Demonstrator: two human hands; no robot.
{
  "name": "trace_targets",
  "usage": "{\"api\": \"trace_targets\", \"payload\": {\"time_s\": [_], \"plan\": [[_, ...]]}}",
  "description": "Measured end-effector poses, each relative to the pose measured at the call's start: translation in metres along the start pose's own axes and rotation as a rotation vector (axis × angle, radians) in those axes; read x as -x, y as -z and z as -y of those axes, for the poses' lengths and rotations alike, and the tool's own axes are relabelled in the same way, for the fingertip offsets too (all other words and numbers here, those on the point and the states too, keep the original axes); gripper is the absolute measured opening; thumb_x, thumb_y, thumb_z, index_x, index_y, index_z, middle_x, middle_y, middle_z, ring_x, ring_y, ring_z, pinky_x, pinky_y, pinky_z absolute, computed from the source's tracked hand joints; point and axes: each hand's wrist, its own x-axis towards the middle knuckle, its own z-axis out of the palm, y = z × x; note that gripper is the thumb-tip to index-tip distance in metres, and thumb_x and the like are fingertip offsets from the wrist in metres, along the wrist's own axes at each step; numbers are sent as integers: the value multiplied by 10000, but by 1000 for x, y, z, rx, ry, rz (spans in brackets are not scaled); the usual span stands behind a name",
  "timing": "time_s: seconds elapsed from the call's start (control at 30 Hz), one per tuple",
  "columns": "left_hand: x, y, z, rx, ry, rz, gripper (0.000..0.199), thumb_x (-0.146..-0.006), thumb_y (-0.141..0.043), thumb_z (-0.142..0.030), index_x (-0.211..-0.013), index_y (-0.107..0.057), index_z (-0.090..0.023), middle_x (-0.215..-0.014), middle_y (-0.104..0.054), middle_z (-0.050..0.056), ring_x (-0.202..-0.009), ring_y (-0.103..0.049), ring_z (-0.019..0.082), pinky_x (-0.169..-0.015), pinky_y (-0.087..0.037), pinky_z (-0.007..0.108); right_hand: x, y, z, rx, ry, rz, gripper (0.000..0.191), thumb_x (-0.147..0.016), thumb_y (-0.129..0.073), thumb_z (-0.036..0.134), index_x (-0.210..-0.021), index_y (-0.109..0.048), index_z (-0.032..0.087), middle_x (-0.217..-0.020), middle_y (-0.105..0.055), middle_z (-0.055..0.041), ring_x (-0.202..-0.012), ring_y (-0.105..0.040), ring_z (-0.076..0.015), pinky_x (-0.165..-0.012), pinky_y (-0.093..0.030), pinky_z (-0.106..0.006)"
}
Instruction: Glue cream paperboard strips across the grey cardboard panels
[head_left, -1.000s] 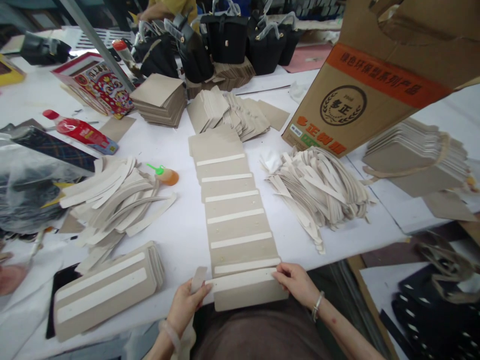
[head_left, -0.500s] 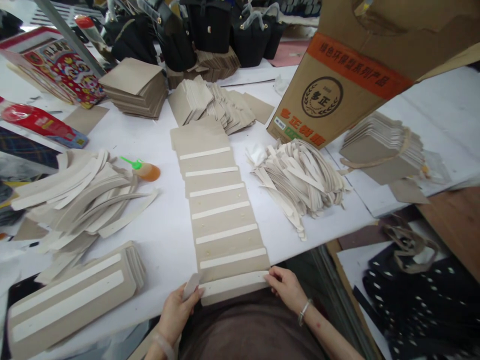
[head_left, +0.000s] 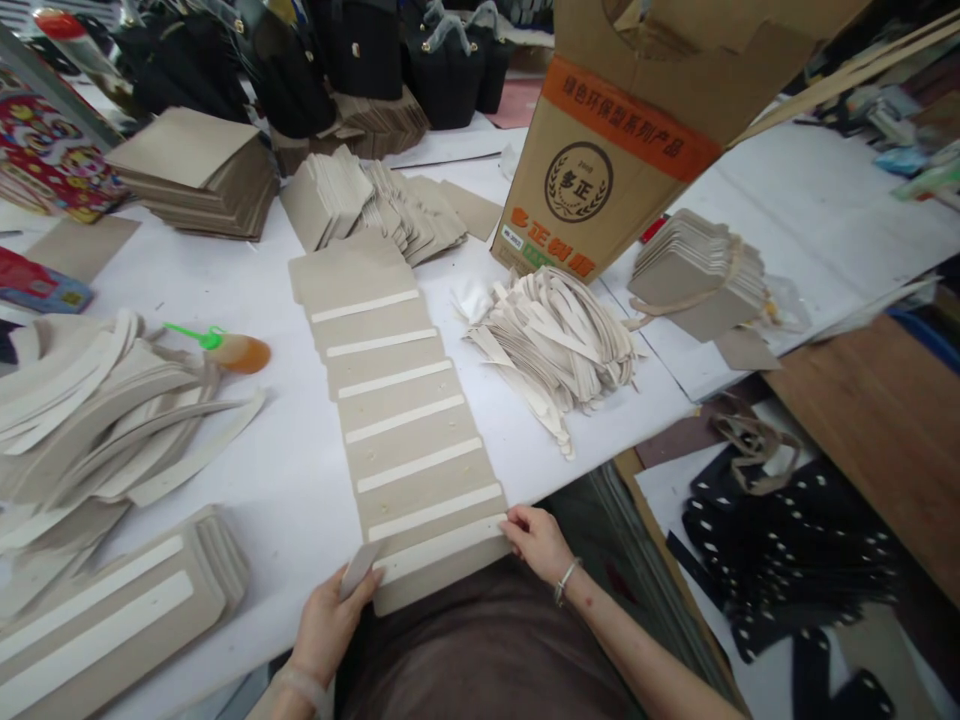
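Note:
A column of overlapping beige boards, most bearing a narrow white strip, runs down the table toward me. At the front edge, the nearest board carries a wider white strip. My left hand is closed on a pale flat stick, with its thumb at the strip's left end. At the other end, my right hand pinches the strip's right tip against the board's corner. Its curled fingers partly hide that corner.
Loose pale strips lie in a pile on the right and a curved heap on the left. A glue bottle lies nearby. Stacked boards with strips occupy the front left. A tall carton stands behind.
The view has swung to the right. The white strip now sits further up the nearest board, with more bare board below it. Both hands stay at its ends.

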Motion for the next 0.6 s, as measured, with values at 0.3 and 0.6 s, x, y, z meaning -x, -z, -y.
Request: {"api": "trace_targets", "payload": {"time_s": [0.3,0.6], "plan": [[-6,0,9,-34,17,16,451,-615,-574,-590,-716,-640,-155,-424,-479,-50,-474,-471,160,-480,-356,255,-3,2,-1,41,20,-50,253,-748,-507,340,-560,-541,175,-479,-517,30,-513,-476,-111,-529,-356,-205],[-7,-1,15,-58,37,28,478,-633,-546,-613,-715,-606,-146,-430,-380,-77,-459,-375,116,-486,-295,239,-4,-1,-1,60,19,-76,235,-738,-522,323,-568,-572,169,-480,-536,24,-522,-484,-114,-531,-345,-205]]}}
